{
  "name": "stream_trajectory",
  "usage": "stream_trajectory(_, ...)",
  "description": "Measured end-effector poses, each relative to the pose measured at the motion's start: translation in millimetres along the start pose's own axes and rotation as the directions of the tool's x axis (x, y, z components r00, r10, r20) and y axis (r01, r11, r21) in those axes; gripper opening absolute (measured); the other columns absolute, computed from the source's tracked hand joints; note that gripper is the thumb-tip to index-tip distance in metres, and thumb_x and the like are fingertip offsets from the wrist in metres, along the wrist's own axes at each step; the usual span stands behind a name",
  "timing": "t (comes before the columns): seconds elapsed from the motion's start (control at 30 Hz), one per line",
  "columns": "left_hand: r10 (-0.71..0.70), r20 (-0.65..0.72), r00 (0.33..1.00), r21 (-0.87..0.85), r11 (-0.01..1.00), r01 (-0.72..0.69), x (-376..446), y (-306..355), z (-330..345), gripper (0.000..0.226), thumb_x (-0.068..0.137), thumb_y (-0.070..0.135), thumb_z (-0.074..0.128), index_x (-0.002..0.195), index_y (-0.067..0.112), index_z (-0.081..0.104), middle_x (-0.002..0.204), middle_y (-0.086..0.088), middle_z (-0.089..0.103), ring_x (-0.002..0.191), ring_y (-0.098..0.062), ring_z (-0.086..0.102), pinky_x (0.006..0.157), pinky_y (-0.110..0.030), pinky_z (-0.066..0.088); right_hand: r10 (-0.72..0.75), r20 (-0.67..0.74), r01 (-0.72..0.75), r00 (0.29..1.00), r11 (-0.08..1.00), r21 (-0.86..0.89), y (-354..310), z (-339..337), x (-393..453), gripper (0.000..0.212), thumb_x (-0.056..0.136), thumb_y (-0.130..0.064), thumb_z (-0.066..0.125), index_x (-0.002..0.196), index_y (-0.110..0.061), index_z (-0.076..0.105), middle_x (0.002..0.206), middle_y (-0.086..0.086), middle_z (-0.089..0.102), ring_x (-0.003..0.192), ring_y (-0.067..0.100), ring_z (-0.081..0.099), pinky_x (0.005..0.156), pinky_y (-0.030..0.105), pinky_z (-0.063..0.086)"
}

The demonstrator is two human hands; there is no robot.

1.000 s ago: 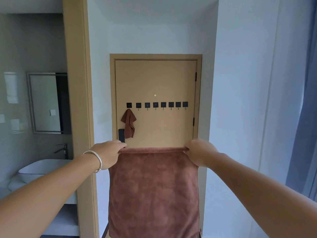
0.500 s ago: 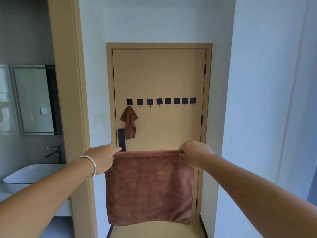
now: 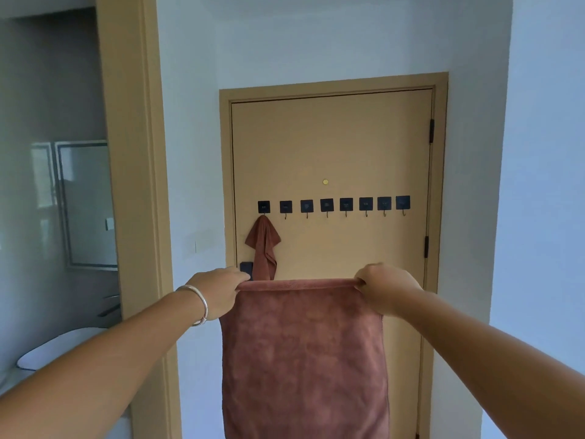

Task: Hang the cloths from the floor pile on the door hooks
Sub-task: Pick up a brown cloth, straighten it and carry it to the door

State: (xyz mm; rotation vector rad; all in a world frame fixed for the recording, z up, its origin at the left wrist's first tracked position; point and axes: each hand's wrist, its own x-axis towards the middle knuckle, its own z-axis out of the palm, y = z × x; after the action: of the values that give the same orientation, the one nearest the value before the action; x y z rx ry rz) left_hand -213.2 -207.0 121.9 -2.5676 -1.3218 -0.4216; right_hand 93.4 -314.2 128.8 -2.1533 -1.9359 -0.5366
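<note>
We have stepped nearer; the door [image 3: 332, 147] now looms larger.
Our left hand [image 3: 218, 291] and right hand [image 3: 384, 288] each pinch a top corner of the rust cloth [image 3: 304, 359], spread flat below the hooks [image 3: 334, 205]. One hung cloth [image 3: 262, 248] occupies the leftmost hook; seven are free. We read no writing.

8 black hooks [image 3: 327, 205] in a row on 1 door [image 3: 332, 147], 2 reddish-brown cloths [image 3: 304, 359], 1 hung, 1 held, 2 hands [image 3: 218, 291], 1 bracelet [image 3: 200, 304]
</note>
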Motion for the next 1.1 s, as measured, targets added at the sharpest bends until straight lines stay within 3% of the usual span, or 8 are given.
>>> stream_trajectory(0.4,-0.028,0.043,0.999,0.013,1.0,0.027,119,-45,68,0.025,0.096,0.011,0.036,0.089,0.03,0.051,0.098,0.007,0.055,0.083,-0.017,0.056,0.07,-0.028,0.043,-0.036,0.07,0.035,0.997,0.999,0.024,20,85,131,0.031,0.093,-0.034,0.036,0.089,-0.023,0.065,0.093,-0.004,0.062,0.085,0.017,0.057,0.069,0.03,0.046)
stream_trajectory(0.57,-0.007,0.023,1.0,-0.017,1.0,0.007,175,-85,98,0.026,0.097,0.013,0.038,0.103,0.028,0.058,0.101,0.006,0.056,0.087,-0.019,0.058,0.082,-0.035,0.05,-0.017,0.072,0.018,0.997,1.0,-0.018,12,113,190,0.031,0.094,-0.029,0.035,0.093,-0.023,0.066,0.097,-0.004,0.063,0.09,0.017,0.057,0.067,0.029,0.041)
stream_trajectory(0.73,0.046,-0.04,0.998,-0.077,0.996,-0.049,235,-132,117,0.034,0.095,0.012,0.038,0.116,0.03,0.057,0.112,0.009,0.056,0.092,-0.018,0.057,0.081,-0.03,0.047,0.049,0.067,-0.047,0.997,0.998,-0.033,-1,130,258,0.033,0.095,-0.027,0.033,0.095,-0.024,0.066,0.098,-0.004,0.063,0.09,0.016,0.057,0.073,0.031,0.048)
stream_trajectory(0.93,0.081,-0.071,0.994,-0.119,0.989,-0.089,289,-178,140,0.034,0.094,0.01,0.038,0.114,0.029,0.058,0.109,0.007,0.058,0.089,-0.018,0.057,0.075,-0.027,0.044,0.107,0.076,-0.102,0.991,0.993,-0.066,-20,151,320,0.033,0.095,-0.028,0.034,0.097,-0.026,0.067,0.097,-0.005,0.064,0.089,0.016,0.058,0.076,0.032,0.051)
stream_trajectory(1.1,0.072,-0.087,0.994,-0.157,0.984,-0.085,315,-208,168,0.039,0.095,0.01,0.039,0.126,0.03,0.054,0.119,0.007,0.058,0.098,-0.019,0.058,0.084,-0.027,0.046,0.101,0.108,-0.093,0.989,0.993,-0.078,-32,173,358,0.034,0.096,-0.027,0.033,0.1,-0.026,0.067,0.101,-0.005,0.063,0.093,0.017,0.058,0.079,0.034,0.05)
